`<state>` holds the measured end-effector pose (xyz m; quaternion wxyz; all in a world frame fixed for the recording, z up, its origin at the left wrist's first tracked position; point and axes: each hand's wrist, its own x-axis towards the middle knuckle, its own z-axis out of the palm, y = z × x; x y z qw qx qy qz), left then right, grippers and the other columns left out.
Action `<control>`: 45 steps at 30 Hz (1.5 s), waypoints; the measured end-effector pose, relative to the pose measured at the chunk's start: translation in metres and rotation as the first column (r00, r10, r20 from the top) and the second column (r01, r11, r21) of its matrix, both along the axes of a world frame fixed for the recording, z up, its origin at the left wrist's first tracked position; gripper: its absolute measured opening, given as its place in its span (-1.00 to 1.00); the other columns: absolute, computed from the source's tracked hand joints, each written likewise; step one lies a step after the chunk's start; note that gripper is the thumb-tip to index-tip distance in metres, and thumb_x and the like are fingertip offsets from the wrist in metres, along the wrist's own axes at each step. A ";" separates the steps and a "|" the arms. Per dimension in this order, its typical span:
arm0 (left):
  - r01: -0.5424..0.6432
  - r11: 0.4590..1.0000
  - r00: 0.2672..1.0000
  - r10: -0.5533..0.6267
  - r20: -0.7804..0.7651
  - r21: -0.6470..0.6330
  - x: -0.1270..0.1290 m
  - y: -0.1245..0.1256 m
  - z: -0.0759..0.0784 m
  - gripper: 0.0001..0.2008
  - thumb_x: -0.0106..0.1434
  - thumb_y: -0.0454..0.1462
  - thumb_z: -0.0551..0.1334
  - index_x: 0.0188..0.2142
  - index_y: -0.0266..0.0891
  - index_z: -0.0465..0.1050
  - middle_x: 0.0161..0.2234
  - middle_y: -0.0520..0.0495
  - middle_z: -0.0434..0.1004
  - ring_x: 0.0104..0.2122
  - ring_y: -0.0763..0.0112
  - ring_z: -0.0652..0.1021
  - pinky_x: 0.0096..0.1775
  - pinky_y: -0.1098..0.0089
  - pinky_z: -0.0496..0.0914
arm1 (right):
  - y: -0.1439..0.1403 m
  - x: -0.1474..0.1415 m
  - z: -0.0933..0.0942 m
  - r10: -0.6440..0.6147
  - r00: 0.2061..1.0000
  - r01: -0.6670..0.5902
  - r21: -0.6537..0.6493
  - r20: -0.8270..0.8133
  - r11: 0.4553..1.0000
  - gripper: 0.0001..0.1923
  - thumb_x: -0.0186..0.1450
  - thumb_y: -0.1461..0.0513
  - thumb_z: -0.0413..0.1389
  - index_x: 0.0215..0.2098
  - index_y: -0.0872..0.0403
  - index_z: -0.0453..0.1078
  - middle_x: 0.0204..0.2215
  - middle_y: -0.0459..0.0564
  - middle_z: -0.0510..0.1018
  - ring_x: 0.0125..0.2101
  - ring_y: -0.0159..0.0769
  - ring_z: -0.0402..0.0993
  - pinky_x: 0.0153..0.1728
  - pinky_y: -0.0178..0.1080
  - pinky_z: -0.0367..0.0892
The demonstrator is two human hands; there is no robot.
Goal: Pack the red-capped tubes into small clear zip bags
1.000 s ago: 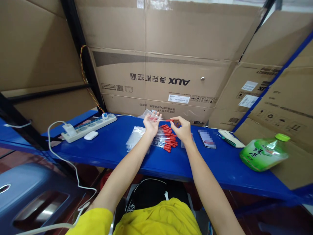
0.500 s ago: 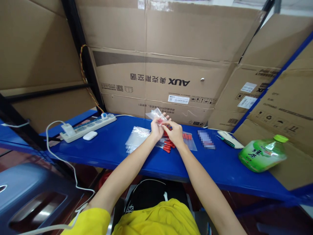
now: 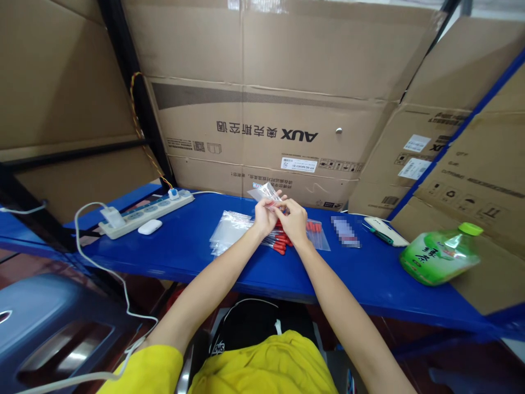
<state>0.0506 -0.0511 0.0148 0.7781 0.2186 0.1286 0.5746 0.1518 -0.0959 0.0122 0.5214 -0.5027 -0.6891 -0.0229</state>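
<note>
While two hands, left hand (image 3: 264, 217) and right hand (image 3: 293, 220), pinch one clear bag (image 3: 266, 193), red-capped tubes (image 3: 281, 243) lie beneath.

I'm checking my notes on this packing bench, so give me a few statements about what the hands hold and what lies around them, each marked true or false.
1. Both hands, left hand and right hand, hold a small clear bag above the blue shelf. True.
2. A pile of red-capped tubes lies on the shelf under the hands. True.
3. The green bottle stands upright to the left of the hands. False: it lies on its side, to the right.
4. The power strip has nothing plugged in. False: a white plug sits in it.
5. A stack of clear bags lies left of the tubes. True.
</note>
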 end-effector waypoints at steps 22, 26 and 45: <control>-0.278 0.934 0.886 0.339 0.315 -0.222 -0.038 0.029 0.010 -0.71 0.17 -0.41 0.13 -0.11 -0.28 0.44 -0.10 -0.28 0.60 -0.01 0.16 0.63 0.06 0.06 0.54 | 0.016 0.077 -0.001 0.159 0.940 0.084 -0.658 0.301 0.749 -0.92 0.19 0.19 0.29 -0.33 -0.03 0.63 -0.40 -0.07 0.68 -0.35 -0.27 0.58 -0.32 -0.31 0.33; -0.288 0.938 0.879 0.339 0.335 -0.192 -0.041 0.030 0.011 -0.76 0.16 -0.42 0.12 -0.17 -0.26 0.41 -0.13 -0.25 0.59 -0.01 0.16 0.63 0.06 0.05 0.54 | 0.014 0.077 0.009 0.162 0.980 -0.085 -0.485 0.117 0.870 -0.89 0.20 0.19 0.23 -0.33 0.04 0.58 -0.46 -0.07 0.63 -0.42 -0.29 0.52 -0.33 -0.30 0.33; -0.275 0.957 0.929 0.289 0.233 -0.090 -0.020 0.014 0.008 -0.81 0.20 -0.40 0.16 -0.19 -0.22 0.41 -0.10 -0.17 0.62 0.04 0.14 0.62 0.16 0.03 0.47 | -0.007 0.014 0.017 0.203 0.979 -0.203 -0.066 -0.002 0.977 -0.75 0.36 0.09 0.16 -0.11 0.03 0.56 -0.22 0.03 0.66 -0.33 -0.24 0.52 -0.22 -0.22 0.43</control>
